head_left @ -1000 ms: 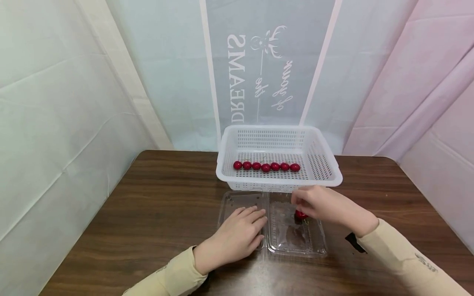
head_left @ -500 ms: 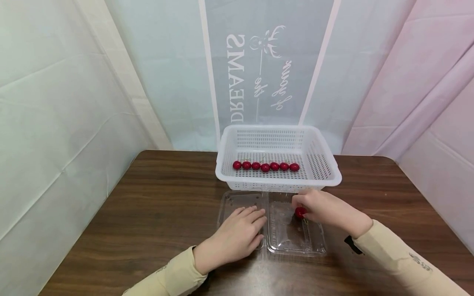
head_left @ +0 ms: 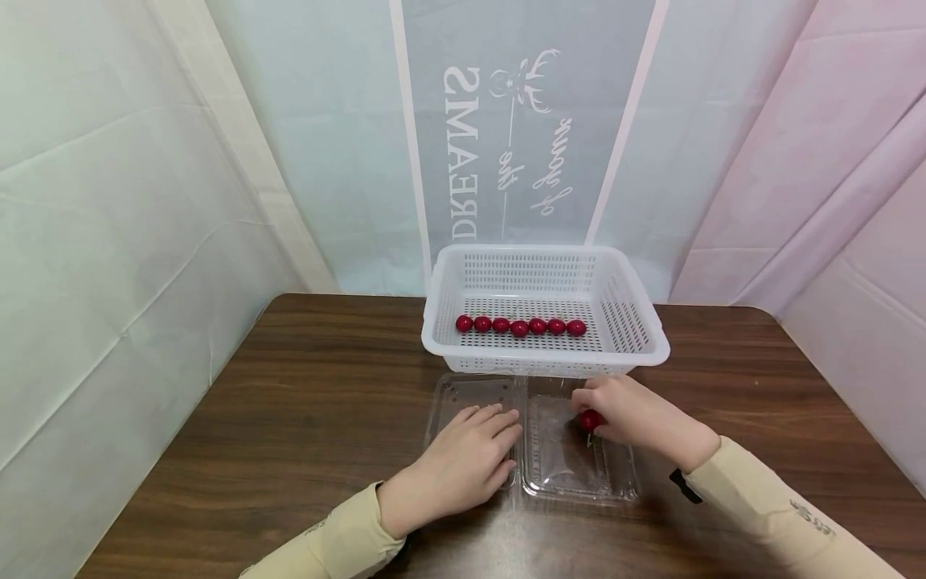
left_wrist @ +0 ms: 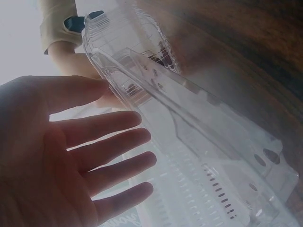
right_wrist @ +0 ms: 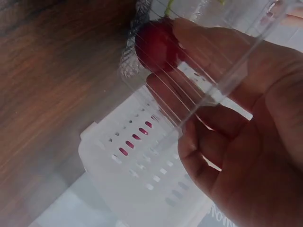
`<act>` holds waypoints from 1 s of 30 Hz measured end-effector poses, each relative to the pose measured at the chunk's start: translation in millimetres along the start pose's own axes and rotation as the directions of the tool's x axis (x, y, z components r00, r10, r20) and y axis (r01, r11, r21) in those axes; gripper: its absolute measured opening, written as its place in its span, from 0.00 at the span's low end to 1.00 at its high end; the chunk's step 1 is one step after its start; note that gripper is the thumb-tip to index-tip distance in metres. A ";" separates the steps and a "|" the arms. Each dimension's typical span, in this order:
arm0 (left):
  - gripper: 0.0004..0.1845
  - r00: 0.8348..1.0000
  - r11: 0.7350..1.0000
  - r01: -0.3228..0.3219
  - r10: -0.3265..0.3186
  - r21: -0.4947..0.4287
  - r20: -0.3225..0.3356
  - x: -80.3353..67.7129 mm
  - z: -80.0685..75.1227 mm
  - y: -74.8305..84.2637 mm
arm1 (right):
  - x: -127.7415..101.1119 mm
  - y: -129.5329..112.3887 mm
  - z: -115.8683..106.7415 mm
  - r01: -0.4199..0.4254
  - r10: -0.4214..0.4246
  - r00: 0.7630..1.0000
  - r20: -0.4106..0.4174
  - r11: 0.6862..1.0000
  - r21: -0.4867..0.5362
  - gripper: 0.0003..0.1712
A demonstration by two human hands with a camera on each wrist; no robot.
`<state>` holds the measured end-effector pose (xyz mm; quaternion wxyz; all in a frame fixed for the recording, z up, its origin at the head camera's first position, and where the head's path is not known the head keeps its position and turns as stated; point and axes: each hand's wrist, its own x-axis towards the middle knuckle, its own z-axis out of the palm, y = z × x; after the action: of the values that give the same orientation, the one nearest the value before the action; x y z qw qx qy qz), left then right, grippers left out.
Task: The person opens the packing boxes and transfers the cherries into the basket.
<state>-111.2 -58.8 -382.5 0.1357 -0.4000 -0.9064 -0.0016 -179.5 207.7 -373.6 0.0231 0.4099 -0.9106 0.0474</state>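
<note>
A single dark red cherry (head_left: pixel 591 420) with a green stem is low in the right half of an opened clear plastic clamshell box (head_left: pixel 571 476). My right hand (head_left: pixel 640 414) pinches it between thumb and fingers. Through the box's clear wall, the right wrist view shows the thumb and a fingertip against the cherry (right_wrist: pixel 158 46). My left hand (head_left: pixel 457 462) lies over the left half, the lid (head_left: pixel 473 390), fingers extended. In the left wrist view the left hand (left_wrist: pixel 94 142) has its fingers straight and spread beside the clear plastic, holding nothing.
Behind the box stands a white perforated plastic basket (head_left: pixel 546 354), with a row of several red cherries (head_left: pixel 518 328) on its floor. A brown wood-grain table (head_left: pixel 325 418) bears everything. Fabric curtains (head_left: pixel 347 145) hang at the back and both sides.
My right hand has lowered slightly and shifted a little toward the near side. The cherry shows more plainly, and its stem now points toward the near edge. My left hand stays still.
</note>
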 end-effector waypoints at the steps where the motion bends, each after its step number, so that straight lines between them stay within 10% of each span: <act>1: 0.21 1.000 1.000 -0.001 0.001 0.001 0.000 0.0 -0.1 0.0 | 0.1 0.2 0.5 -0.001 0.001 1.000 0.003 1.000 0.000 0.17; 30: 0.21 1.000 1.000 -0.006 0.006 -0.001 0.001 0.2 -0.3 0.5 | 6.4 -0.9 13.8 0.071 -0.068 0.995 -0.070 0.996 0.048 0.11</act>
<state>-110.9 -58.3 -382.2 0.1350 -0.4026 -0.9053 -0.0014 -183.1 200.8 -386.7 0.0453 0.4401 -0.8929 0.0833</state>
